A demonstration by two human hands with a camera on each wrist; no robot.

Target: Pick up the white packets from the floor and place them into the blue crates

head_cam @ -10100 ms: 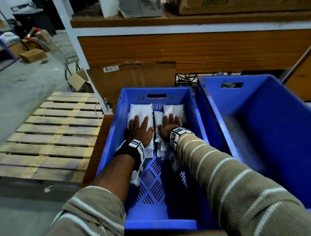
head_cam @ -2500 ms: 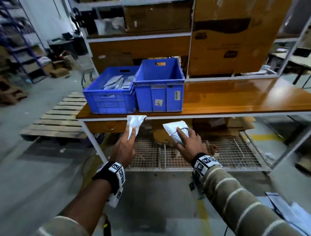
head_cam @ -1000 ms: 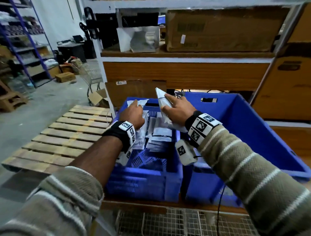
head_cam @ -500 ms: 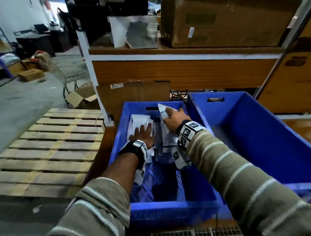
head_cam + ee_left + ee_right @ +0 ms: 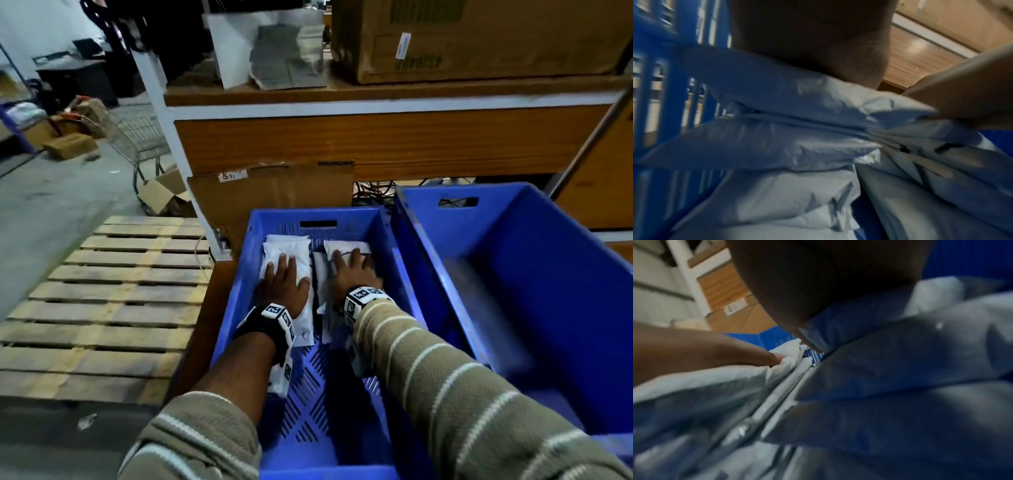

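— What are the hands doing?
— The left hand (image 5: 286, 286) lies flat, fingers straight, on a stack of white packets (image 5: 287, 250) in the left blue crate (image 5: 236, 308). The right hand (image 5: 352, 274) presses flat on the neighbouring stack.
— Any writing?
— Too blurred on the cardboard (image 5: 270, 192). The packets look crinkled and glossy.
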